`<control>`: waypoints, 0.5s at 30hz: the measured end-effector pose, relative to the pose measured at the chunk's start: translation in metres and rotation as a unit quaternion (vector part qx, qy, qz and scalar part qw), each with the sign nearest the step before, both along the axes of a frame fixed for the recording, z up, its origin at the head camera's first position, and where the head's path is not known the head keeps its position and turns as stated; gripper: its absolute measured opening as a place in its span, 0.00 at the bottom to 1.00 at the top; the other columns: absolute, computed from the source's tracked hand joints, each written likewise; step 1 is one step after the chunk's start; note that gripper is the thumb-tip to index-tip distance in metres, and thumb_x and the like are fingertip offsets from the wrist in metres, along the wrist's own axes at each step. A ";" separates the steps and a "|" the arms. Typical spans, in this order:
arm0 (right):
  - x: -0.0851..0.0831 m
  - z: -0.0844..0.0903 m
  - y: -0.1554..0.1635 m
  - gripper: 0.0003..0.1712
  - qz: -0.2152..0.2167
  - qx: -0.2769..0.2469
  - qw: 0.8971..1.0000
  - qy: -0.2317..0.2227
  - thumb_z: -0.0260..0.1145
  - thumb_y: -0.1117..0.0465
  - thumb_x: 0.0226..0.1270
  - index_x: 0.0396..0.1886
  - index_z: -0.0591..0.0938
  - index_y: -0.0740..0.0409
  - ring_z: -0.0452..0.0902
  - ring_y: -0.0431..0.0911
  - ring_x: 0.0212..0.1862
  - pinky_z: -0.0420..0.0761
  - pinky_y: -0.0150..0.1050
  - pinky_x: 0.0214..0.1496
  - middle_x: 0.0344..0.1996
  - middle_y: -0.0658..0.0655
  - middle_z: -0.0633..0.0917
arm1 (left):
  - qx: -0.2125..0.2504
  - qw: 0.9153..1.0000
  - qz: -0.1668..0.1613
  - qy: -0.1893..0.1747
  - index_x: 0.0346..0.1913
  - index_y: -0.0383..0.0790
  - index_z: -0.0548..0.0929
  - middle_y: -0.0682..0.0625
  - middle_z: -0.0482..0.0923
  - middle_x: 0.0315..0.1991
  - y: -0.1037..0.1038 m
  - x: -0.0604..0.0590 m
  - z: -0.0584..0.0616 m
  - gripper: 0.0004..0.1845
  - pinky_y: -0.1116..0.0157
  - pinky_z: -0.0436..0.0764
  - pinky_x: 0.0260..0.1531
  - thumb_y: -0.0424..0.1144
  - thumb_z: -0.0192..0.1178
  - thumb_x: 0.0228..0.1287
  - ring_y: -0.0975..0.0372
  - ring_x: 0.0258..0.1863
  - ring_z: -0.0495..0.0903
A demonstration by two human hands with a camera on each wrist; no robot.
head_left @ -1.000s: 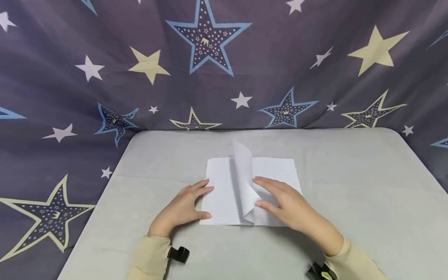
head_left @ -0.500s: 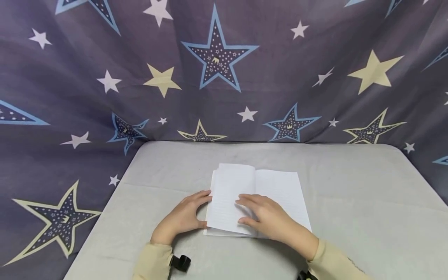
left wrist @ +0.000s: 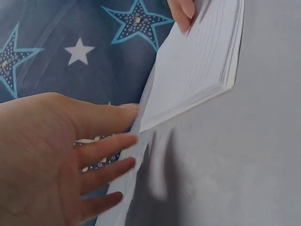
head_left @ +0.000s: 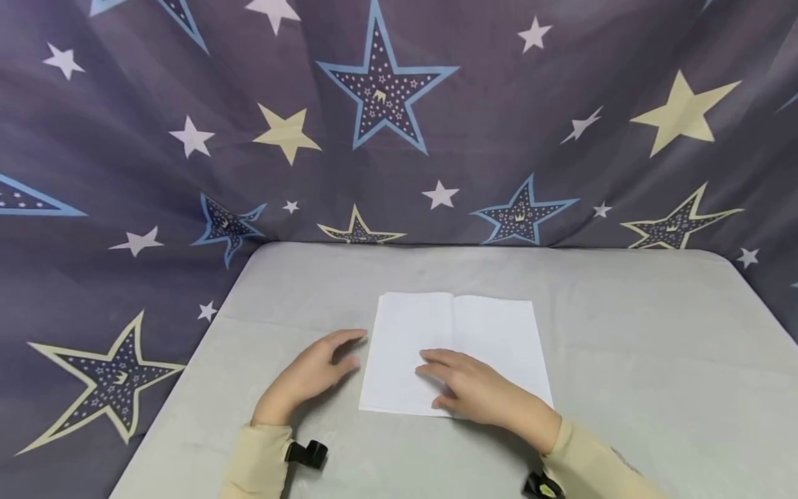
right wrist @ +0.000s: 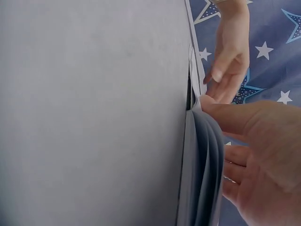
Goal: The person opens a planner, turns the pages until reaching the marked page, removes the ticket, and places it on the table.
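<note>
An open notebook point(head_left: 408, 339) with white lined pages lies on the table, both halves flat in the head view. My right hand point(head_left: 476, 389) is over its middle near the fold, fingers relaxed, fingertips at the left page. In the right wrist view that hand point(right wrist: 265, 146) is beside the lower edge of the notebook point(right wrist: 207, 160), whose pages fan apart slightly there. Just off the notebook's left edge is my left hand point(head_left: 312, 373), holding nothing. The left wrist view shows the left hand's fingers point(left wrist: 106, 172) spread and apart from the notebook point(left wrist: 193, 66).
A pale grey cloth covers the table point(head_left: 630, 360). Behind and to the left hangs a dark curtain point(head_left: 474, 111) printed with stars. Each wrist carries a black strap mount, such as the left one point(head_left: 308, 454).
A raised page has been turned from right to left and now lies flat. My right hand followed it leftward to the fold. The left hand has drawn back off the notebook's left edge.
</note>
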State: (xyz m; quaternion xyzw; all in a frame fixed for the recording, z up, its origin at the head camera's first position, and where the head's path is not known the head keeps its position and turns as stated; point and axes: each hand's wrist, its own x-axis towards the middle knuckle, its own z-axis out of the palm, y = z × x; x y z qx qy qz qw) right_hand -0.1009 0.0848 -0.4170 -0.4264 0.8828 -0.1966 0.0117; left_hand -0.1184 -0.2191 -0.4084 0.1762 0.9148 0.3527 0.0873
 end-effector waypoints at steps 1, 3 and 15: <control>-0.001 0.000 -0.001 0.30 0.003 -0.001 1.000 0.001 0.75 0.55 0.60 0.61 0.79 0.60 0.70 0.54 0.67 0.70 0.48 0.68 0.65 0.62 0.75 | 0.002 1.000 0.001 0.005 0.68 0.39 0.74 0.42 0.71 0.68 0.002 0.000 0.002 0.27 0.46 0.63 0.68 0.36 0.63 0.67 0.46 0.69 0.66; -0.002 0.001 -0.002 0.30 0.010 -0.003 1.000 -0.003 0.75 0.55 0.61 0.61 0.79 0.61 0.70 0.54 0.67 0.70 0.48 0.68 0.65 0.62 0.75 | 0.001 1.000 -0.011 0.016 0.69 0.40 0.73 0.43 0.69 0.69 0.006 -0.001 0.003 0.28 0.46 0.62 0.69 0.37 0.65 0.66 0.47 0.70 0.64; 0.002 0.012 0.021 0.23 0.030 -0.076 0.995 -0.051 0.70 0.61 0.65 0.59 0.81 0.56 0.74 0.50 0.63 0.74 0.49 0.64 0.62 0.55 0.79 | -0.073 0.994 -0.079 0.018 0.69 0.38 0.72 0.43 0.62 0.74 0.021 0.003 -0.008 0.43 0.42 0.59 0.68 0.40 0.78 0.47 0.45 0.73 0.58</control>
